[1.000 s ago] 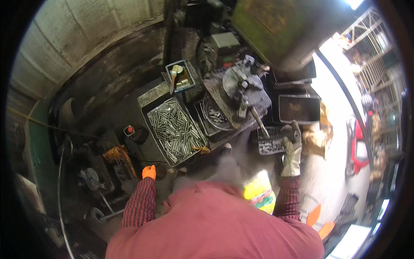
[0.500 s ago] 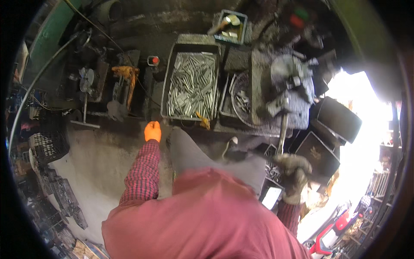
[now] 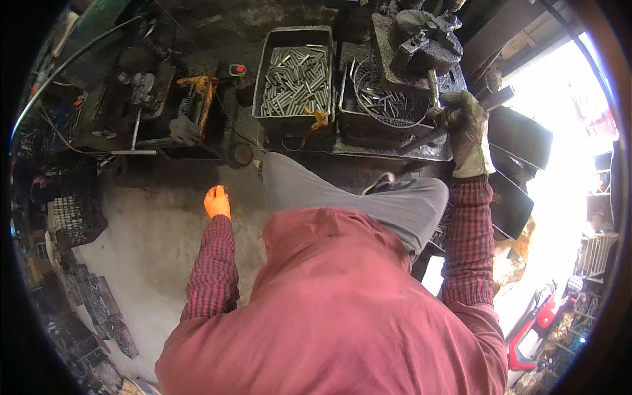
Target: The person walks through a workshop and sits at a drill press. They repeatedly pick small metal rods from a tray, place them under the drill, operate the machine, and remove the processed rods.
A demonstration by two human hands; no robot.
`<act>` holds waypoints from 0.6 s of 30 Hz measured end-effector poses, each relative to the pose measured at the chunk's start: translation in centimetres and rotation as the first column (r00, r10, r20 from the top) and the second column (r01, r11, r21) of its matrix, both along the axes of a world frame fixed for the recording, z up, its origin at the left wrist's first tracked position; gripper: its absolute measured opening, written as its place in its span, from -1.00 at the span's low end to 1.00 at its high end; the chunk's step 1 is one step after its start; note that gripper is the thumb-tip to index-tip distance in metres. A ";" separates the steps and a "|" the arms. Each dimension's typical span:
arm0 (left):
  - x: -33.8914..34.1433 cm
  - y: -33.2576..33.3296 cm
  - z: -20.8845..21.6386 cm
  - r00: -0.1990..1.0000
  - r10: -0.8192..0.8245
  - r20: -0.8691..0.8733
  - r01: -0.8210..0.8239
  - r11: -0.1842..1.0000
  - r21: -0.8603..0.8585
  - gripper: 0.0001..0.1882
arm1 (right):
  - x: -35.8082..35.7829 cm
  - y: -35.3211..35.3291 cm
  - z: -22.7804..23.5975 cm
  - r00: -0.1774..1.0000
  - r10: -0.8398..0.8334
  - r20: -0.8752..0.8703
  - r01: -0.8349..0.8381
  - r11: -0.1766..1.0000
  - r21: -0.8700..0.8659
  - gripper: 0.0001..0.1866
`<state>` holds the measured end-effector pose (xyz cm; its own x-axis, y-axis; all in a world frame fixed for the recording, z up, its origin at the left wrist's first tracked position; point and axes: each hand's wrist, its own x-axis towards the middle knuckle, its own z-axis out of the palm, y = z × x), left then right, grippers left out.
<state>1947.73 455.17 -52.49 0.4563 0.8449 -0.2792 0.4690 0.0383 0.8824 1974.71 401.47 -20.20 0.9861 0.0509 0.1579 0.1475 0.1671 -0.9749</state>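
My right hand point(image 3: 466, 135), in a stained pale work glove, closes round a dark metal bar point(image 3: 421, 141). The bar slants past both sides of the fist, in front of a round metal fixture point(image 3: 431, 49). That fixture's upright handle point(image 3: 433, 89) ends just beside my glove. My left hand point(image 3: 217, 202), in an orange glove, is closed over the floor, left of my knee; whatever it holds is hidden. Ahead of my lap, a metal tray point(image 3: 258, 82) holds many short metal pins point(image 3: 296, 79). Right of it, a wire basket point(image 3: 395, 122) contains more pins.
An orange-painted clamp point(image 3: 197, 85) and a T-shaped handle point(image 3: 135, 131) stand at the left of the bench. A small red-capped container point(image 3: 237, 70) sits behind. Dark bins point(image 3: 520, 138) lean at the right, and a red-and-white vehicle point(image 3: 530, 329) stands at lower right.
My right hand has risen forward from beside my right thigh to the fixture, now gripping the bar. My left hand has shifted slightly left. The view has also tilted and shifted.
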 end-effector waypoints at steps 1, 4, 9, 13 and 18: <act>-1.1 -0.2 -0.1 0.999 0.001 -0.047 0.000 1.000 0.013 -0.83 | 0.1 -0.1 0.1 0.999 -0.011 -0.031 0.009 0.998 -0.054 -0.47; -4.0 -0.7 0.0 0.997 0.021 0.077 -0.022 1.000 0.005 -0.86 | 0.3 -0.4 0.5 0.997 0.030 -0.069 -0.033 0.998 -0.045 -0.48; -4.2 1.5 5.6 0.991 0.075 0.106 -0.078 0.997 0.022 -0.86 | 0.0 -0.5 1.3 0.990 0.109 -0.089 -0.113 0.993 -0.038 -0.47; 4.4 7.4 15.8 0.975 -0.139 0.176 0.051 0.903 0.428 -0.83 | -0.2 -0.3 1.6 0.990 0.064 -0.128 -0.075 0.993 -0.089 -0.47; 17.5 7.1 25.6 0.914 -0.267 0.305 0.097 0.874 0.475 -0.66 | -0.5 -0.3 1.9 0.985 0.138 -0.106 -0.131 0.989 0.076 -0.58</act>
<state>1965.18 462.25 -26.93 0.6089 0.7301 0.3102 0.0854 -0.4491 0.8894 1974.22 401.15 -18.30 0.9826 0.1772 0.0562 0.0114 0.2447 -0.9695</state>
